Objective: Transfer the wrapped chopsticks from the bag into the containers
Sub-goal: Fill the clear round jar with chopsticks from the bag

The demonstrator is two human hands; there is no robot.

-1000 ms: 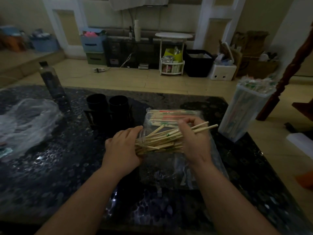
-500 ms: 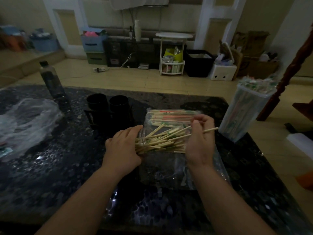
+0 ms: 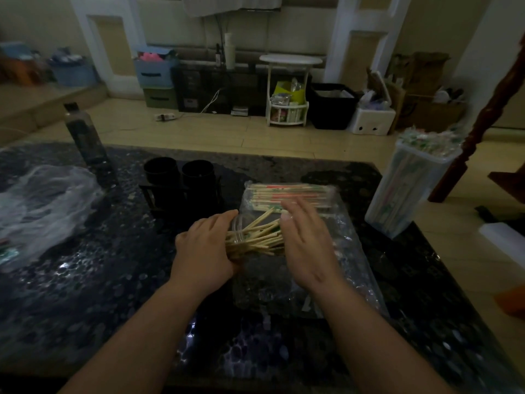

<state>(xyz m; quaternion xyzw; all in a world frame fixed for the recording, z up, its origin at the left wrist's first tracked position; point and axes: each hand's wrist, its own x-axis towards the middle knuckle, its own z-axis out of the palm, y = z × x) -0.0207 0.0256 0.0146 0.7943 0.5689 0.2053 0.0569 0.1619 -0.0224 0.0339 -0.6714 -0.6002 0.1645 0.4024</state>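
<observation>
- Left hand (image 3: pixel 204 251), centre frame: fingers curled round one end of a loose chopstick bundle (image 3: pixel 255 237).
- Right hand (image 3: pixel 305 237): fingers straight, flat over the bundle's other end; blurred.
- Clear bag (image 3: pixel 352 251) lies under both hands, with more wrapped chopsticks (image 3: pixel 287 194) inside at its far end.
- Two black containers (image 3: pixel 179 180) stand just left of it.

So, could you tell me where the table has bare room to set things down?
Bare tabletop lies between the crumpled plastic and the left hand gripping chopsticks, nearer than the black cups. Crowded around the bag, right hand and tall container.
</observation>
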